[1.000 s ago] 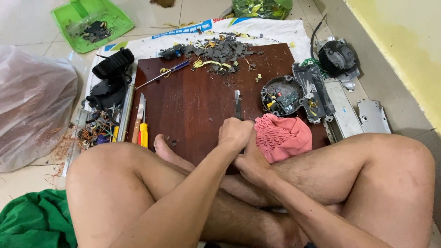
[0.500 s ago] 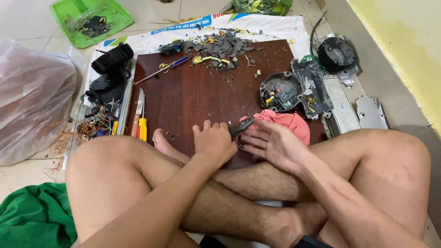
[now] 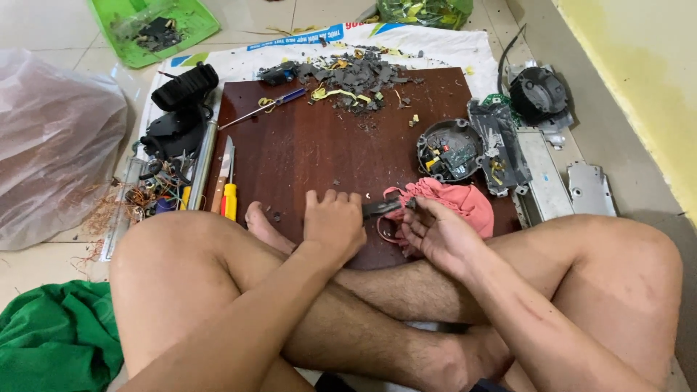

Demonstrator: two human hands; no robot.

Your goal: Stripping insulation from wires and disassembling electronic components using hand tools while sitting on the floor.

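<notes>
A dark wooden board (image 3: 312,152) on the tiled floor (image 3: 43,29) carries grey scraps (image 3: 359,76), a screwdriver (image 3: 265,107) and a pink cloth (image 3: 454,199).

one wooden board (image 3: 312,156), two hands (image 3: 332,225), one pink cloth (image 3: 457,199), one screwdriver (image 3: 265,107), one green tray (image 3: 156,25)

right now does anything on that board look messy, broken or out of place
Yes. A heap of grey broken bits with yellow wire scraps lies spilled across the far edge of the wooden board. A round device at its right edge lies opened, circuit parts exposed. Loose copper strands trail onto the floor at left.
</notes>
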